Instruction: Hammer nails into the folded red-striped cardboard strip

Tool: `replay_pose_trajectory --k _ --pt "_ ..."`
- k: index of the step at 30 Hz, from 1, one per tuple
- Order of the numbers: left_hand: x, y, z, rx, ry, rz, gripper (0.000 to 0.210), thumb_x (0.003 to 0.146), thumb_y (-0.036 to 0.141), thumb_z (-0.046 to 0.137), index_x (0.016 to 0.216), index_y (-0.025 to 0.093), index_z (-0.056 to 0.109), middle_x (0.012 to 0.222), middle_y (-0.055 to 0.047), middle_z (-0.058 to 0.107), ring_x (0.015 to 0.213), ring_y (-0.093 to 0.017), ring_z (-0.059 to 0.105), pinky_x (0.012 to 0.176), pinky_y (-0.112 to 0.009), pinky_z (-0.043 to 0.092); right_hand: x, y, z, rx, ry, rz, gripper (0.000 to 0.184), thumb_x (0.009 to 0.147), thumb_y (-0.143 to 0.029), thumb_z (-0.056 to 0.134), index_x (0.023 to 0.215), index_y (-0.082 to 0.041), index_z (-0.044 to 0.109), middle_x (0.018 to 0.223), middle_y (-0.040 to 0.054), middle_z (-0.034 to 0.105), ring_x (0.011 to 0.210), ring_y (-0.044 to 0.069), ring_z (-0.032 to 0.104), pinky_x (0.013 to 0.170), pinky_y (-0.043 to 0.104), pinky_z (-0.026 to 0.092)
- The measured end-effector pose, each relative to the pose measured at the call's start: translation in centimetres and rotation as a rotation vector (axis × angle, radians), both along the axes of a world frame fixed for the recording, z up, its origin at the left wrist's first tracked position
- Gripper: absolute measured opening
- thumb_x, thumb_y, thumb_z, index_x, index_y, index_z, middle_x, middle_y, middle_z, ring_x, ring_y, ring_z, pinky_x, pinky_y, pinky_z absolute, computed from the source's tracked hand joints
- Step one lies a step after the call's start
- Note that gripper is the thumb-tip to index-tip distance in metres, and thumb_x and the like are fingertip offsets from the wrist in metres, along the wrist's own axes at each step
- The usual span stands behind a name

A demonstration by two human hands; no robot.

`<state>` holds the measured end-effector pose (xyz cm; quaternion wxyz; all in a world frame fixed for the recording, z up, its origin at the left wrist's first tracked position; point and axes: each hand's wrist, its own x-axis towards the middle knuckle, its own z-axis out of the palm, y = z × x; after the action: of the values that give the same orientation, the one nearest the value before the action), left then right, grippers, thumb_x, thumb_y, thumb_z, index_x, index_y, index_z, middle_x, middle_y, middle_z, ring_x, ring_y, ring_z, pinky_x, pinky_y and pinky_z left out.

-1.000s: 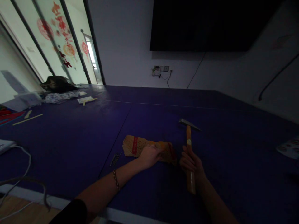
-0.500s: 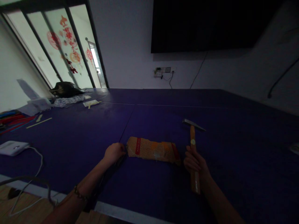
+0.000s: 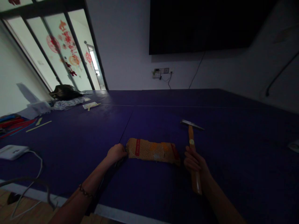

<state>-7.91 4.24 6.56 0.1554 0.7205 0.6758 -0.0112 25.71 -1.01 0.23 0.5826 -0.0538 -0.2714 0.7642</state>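
Observation:
My left hand (image 3: 116,152) is closed at the left end of a flat piece of printed brown cardboard (image 3: 146,150). Its fingertips meet the cardboard's edge; whatever they may pinch is hidden. The cardboard lies lengthwise across the purple tabletop (image 3: 149,189), with red bands near both ends, orange patches and a shiny, tape-like spot. In my right hand (image 3: 195,161) is a hammer (image 3: 191,137), gripped around its wooden handle. The hammer's metal head points away from me, one end blunt and the other tapering. It is to the right of the cardboard, not touching it.
A white device (image 3: 14,151) with a white cable sits at the left edge. Behind it are red and blue strips (image 3: 17,127), a black bag (image 3: 65,92) and a small white packet (image 3: 91,105). Wall sockets (image 3: 161,71) and a dark screen (image 3: 205,28) are beyond the table.
My left hand has shifted slightly right, up against the cardboard's end. The view has tilted a little; the hammer and cardboard look nearly unchanged.

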Motion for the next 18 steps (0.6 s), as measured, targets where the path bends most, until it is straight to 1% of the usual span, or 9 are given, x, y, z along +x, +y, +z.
replay_pose_trajectory --k 2,4,5,7,9,10,12,15,18 --pt "-0.3 0.2 0.3 -0.005 -0.047 -0.018 0.015 0.065 0.020 0.050 0.060 0.014 0.062 0.059 -0.002 0.061 0.061 -0.015 0.058 0.051 -0.020 0.036 -0.1 -0.1 0.2 -0.013 0.014 -0.002 0.020 0.085 -0.019 0.048 0.065 -0.018 0.047 0.040 -0.0148 0.024 0.024 -0.001 0.000 0.021 0.003 0.013" --pt "-0.5 0.1 0.8 0.004 -0.196 -0.048 0.015 0.067 0.020 0.048 0.058 0.013 0.059 0.055 -0.001 0.057 0.058 -0.014 0.055 0.051 -0.020 0.036 -0.2 -0.2 0.3 -0.012 0.032 0.009 0.020 0.084 -0.019 0.049 0.065 -0.018 0.047 0.041 -0.0145 0.026 0.024 -0.001 0.001 0.021 0.003 0.013" --pt "-0.5 0.0 1.0 0.009 -0.324 -0.065 0.015 0.067 0.020 0.047 0.058 0.013 0.057 0.056 0.000 0.057 0.058 -0.013 0.054 0.052 -0.020 0.037 -0.3 -0.2 0.3 -0.002 0.040 0.019 0.019 0.084 -0.018 0.049 0.065 -0.018 0.047 0.041 -0.0144 0.026 0.024 -0.001 0.001 0.021 0.003 0.013" --pt "-0.3 -0.5 1.3 -0.004 -0.650 -0.103 0.013 0.070 0.022 0.047 0.062 0.014 0.053 0.058 0.000 0.057 0.054 -0.010 0.051 0.052 -0.019 0.038 -0.3 -0.2 0.2 0.019 0.046 0.044 0.018 0.084 -0.017 0.049 0.067 -0.018 0.048 0.042 -0.0143 0.027 0.024 -0.001 0.002 0.022 0.003 0.014" --pt "0.3 -1.2 1.4 -0.048 -0.970 -0.140 0.015 0.074 0.029 0.048 0.068 0.015 0.048 0.057 0.001 0.057 0.048 -0.007 0.047 0.048 -0.018 0.036 -0.2 -0.1 0.1 0.035 0.044 0.065 0.018 0.085 -0.018 0.047 0.068 -0.018 0.049 0.042 -0.0142 0.028 0.024 -0.001 0.003 0.023 0.002 0.015" --pt "0.7 -1.6 1.3 -0.070 -1.098 -0.151 0.018 0.075 0.033 0.048 0.071 0.016 0.046 0.054 0.003 0.056 0.044 -0.006 0.044 0.045 -0.017 0.034 -0.2 -0.1 0.0 0.040 0.041 0.072 0.019 0.086 -0.018 0.046 0.068 -0.018 0.049 0.042 -0.0141 0.029 0.024 -0.001 0.002 0.023 0.002 0.016" --pt "1.5 -2.3 1.0 -0.084 -1.283 -0.158 0.024 0.075 0.040 0.051 0.075 0.016 0.044 0.050 0.005 0.054 0.037 -0.004 0.039 0.040 -0.015 0.029 -0.2 0.0 -0.1 0.046 0.036 0.081 0.021 0.087 -0.019 0.043 0.067 -0.018 0.049 0.042 -0.0139 0.031 0.024 -0.001 0.002 0.023 0.003 0.017" --pt "2.7 -2.9 0.4 -0.088 -1.413 -0.184 0.030 0.072 0.042 0.059 0.080 0.016 0.046 0.051 0.005 0.054 0.036 -0.003 0.039 0.039 -0.015 0.027 0.0 0.1 -0.2 0.053 0.028 0.086 0.018 0.086 -0.018 0.047 0.068 -0.018 0.050 0.042 -0.0139 0.032 0.024 -0.001 0.003 0.022 0.003 0.018" --pt "3.7 -3.0 0.0 -0.089 -1.453 -0.225 0.032 0.068 0.038 0.065 0.085 0.014 0.052 0.056 0.003 0.057 0.042 -0.004 0.043 0.042 -0.016 0.032 0.1 0.3 -0.3 0.057 0.019 0.084 0.018 0.085 -0.020 0.048 0.068 -0.018 0.050 0.040 -0.0141 0.030 0.023 0.000 0.003 0.021 0.003 0.017"
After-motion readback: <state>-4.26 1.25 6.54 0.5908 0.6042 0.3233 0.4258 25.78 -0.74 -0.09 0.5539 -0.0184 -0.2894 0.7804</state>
